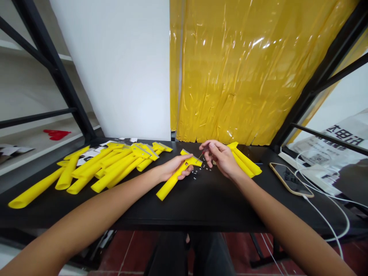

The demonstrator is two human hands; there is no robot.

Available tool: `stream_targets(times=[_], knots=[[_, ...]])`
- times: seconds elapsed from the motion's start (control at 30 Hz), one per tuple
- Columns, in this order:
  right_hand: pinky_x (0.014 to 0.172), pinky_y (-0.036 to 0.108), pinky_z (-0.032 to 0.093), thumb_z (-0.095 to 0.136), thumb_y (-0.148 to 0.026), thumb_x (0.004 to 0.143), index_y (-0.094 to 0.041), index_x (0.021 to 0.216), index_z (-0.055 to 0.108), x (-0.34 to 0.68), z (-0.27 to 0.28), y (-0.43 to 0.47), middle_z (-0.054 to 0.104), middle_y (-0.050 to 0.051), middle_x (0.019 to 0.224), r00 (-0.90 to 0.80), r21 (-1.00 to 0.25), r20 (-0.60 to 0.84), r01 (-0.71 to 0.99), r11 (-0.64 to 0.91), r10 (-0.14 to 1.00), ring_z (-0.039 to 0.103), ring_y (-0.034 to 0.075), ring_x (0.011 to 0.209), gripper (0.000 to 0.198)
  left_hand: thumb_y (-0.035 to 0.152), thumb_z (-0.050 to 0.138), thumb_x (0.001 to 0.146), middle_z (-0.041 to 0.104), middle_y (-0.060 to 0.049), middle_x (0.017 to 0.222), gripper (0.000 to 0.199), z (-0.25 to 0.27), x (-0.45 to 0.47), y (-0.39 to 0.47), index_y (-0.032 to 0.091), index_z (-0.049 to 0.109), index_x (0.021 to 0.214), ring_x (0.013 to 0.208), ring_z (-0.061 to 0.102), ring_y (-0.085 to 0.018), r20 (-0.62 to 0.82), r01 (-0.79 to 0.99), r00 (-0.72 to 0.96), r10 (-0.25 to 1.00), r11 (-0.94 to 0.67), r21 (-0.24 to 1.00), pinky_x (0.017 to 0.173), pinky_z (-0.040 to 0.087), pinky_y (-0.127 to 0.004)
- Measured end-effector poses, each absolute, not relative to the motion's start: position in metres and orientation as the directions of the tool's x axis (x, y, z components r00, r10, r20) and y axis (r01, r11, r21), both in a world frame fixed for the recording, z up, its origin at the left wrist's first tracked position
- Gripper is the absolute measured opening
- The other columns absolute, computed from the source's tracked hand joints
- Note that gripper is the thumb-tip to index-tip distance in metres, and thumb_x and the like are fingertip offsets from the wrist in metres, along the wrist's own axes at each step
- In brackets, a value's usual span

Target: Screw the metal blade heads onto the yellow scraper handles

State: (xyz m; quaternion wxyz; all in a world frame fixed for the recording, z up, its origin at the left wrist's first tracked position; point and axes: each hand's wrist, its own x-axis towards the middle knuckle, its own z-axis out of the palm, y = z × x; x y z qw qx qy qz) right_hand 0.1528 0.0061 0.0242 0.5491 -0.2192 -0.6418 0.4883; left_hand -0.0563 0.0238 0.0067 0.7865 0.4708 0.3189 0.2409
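Observation:
My left hand (175, 168) is closed around a yellow scraper (171, 183), its wide head with a metal strip turned away from me and its hollow handle pointing toward me. My right hand (220, 156) is curled beside the scraper's head, its fingers at the red end of a small thin screwdriver (200, 156). The screwdriver's shaft slants down to the head; whether its tip sits in a screw is too small to tell. Several small screws and nuts (204, 167) lie scattered on the black table (207, 203) between my hands.
Many yellow scrapers (115, 165) are heaped at the left, over some white-and-black papers. More yellow handles (244, 163) lie behind my right hand. A phone (291, 179) with a white cable (324, 218) rests at the right. Black frame posts (66, 84) flank the table.

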Motion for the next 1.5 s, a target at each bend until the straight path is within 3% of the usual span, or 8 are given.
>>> stream_targets(times=[0.17,0.37,0.5,0.73,0.97,1.2,1.37,1.5], knots=[[0.043,0.02,0.048,0.067,-0.046,0.091,-0.025,0.104,0.06,0.151,0.025,0.005,0.06,-0.002,0.079,-0.291,-0.865,0.478,-0.324,0.384,0.829,0.043,0.009,0.055,0.026,0.045,0.056,0.094,0.055,0.0,0.066,0.034,0.006,-0.057,0.025,0.014,0.057,0.08,0.042,0.041,-0.006,-0.265,-0.084,0.68,0.684,0.431,0.898,0.032,0.03,-0.017],[0.047,0.02,0.048,0.064,-0.047,0.093,-0.021,0.099,0.068,0.154,0.026,0.005,0.065,0.005,0.1,-0.291,-0.862,0.505,-0.214,0.46,0.812,0.05,0.01,0.064,0.027,0.045,0.061,0.091,0.054,0.0,0.067,0.033,0.002,-0.057,0.027,0.014,0.059,0.081,0.043,0.042,-0.006,-0.253,-0.096,0.679,0.69,0.425,0.9,0.031,0.029,-0.017],[0.046,0.02,0.047,0.059,-0.05,0.095,-0.024,0.111,0.064,0.155,0.027,0.007,0.063,0.002,0.091,-0.296,-0.868,0.486,-0.275,0.413,0.823,0.048,0.01,0.062,0.031,0.044,0.059,0.092,0.054,-0.001,0.066,0.034,0.002,-0.055,0.027,0.013,0.059,0.078,0.042,0.041,-0.007,-0.27,-0.09,0.662,0.699,0.432,0.897,0.03,0.028,-0.018],[0.05,0.021,0.05,0.066,-0.045,0.091,-0.022,0.092,0.063,0.154,0.026,0.008,0.064,0.002,0.094,-0.237,-0.834,0.549,-0.224,0.505,0.802,0.05,0.008,0.06,0.024,0.043,0.059,0.092,0.054,-0.001,0.066,0.032,0.003,-0.055,0.028,0.013,0.059,0.08,0.043,0.041,-0.007,-0.282,-0.087,0.652,0.704,0.439,0.894,0.03,0.028,-0.018],[0.043,0.023,0.049,0.062,-0.048,0.094,-0.025,0.116,0.058,0.163,0.031,0.01,0.068,0.003,0.098,-0.381,-0.869,0.495,-0.226,0.44,0.781,0.054,0.008,0.052,0.032,0.039,0.06,0.092,0.056,-0.001,0.067,0.027,0.003,-0.056,0.027,0.014,0.057,0.082,0.043,0.042,-0.007,-0.285,-0.101,0.654,0.701,0.455,0.885,0.031,0.027,-0.017],[0.049,0.023,0.048,0.069,-0.046,0.089,-0.022,0.093,0.059,0.159,0.029,0.009,0.068,0.001,0.088,-0.263,-0.845,0.534,-0.183,0.503,0.803,0.056,0.008,0.052,0.027,0.034,0.062,0.09,0.058,-0.003,0.068,0.021,0.004,-0.058,0.027,0.013,0.058,0.085,0.043,0.044,-0.007,-0.286,-0.114,0.639,0.714,0.457,0.882,0.032,0.028,-0.017],[0.061,0.027,0.053,0.066,-0.044,0.092,-0.022,0.114,0.065,0.159,0.029,0.009,0.069,0.004,0.096,-0.311,-0.836,0.548,-0.162,0.525,0.777,0.059,0.01,0.061,0.031,0.033,0.062,0.089,0.059,-0.003,0.067,0.02,0.005,-0.058,0.025,0.013,0.058,0.086,0.042,0.044,-0.007,-0.281,-0.124,0.631,0.723,0.452,0.883,0.032,0.028,-0.017],[0.053,0.025,0.053,0.065,-0.046,0.092,-0.024,0.115,0.06,0.16,0.03,0.01,0.069,0.006,0.104,-0.323,-0.849,0.528,-0.234,0.475,0.785,0.06,0.012,0.068,0.032,0.033,0.063,0.088,0.059,-0.003,0.068,0.02,0.004,-0.058,0.026,0.013,0.058,0.086,0.042,0.044,-0.007,-0.284,-0.118,0.638,0.716,0.455,0.883,0.033,0.027,-0.017]])
